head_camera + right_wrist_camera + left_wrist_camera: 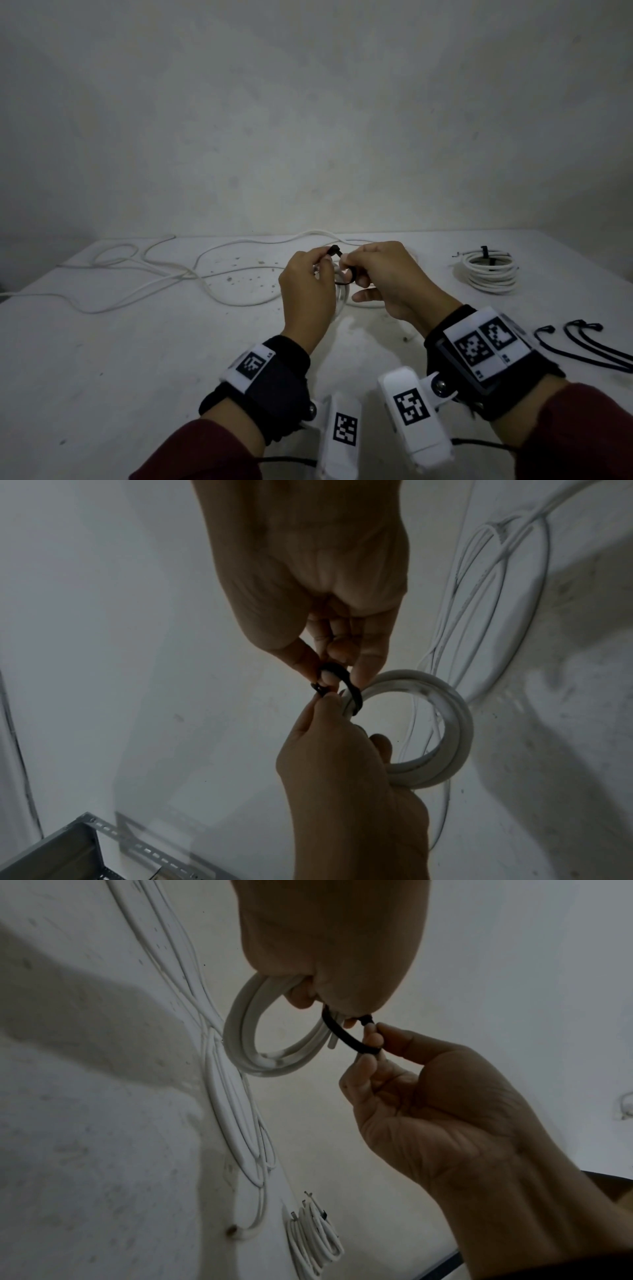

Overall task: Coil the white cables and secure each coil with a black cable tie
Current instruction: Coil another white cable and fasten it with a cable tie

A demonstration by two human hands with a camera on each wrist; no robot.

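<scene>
Only overhead: spare ties (582, 346) (table (137, 342)).

Two white coils (489, 273) (445, 731), one loose cable (164, 274), three black ties (582, 346) (548, 337) (346, 1037).

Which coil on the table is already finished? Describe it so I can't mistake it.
Look to the table's far right corner, beyond the spare black ties. The finished coil lies flat there, untouched. Unlike the coil in the hands, its black tie is already cinched.

Coil (343, 297) mostly hidden behind left hand (307, 290); spare ties (582, 346) cut off at head view's right edge, beyond right hand (387, 278); tie's (346, 1035) lock unclear.
</scene>
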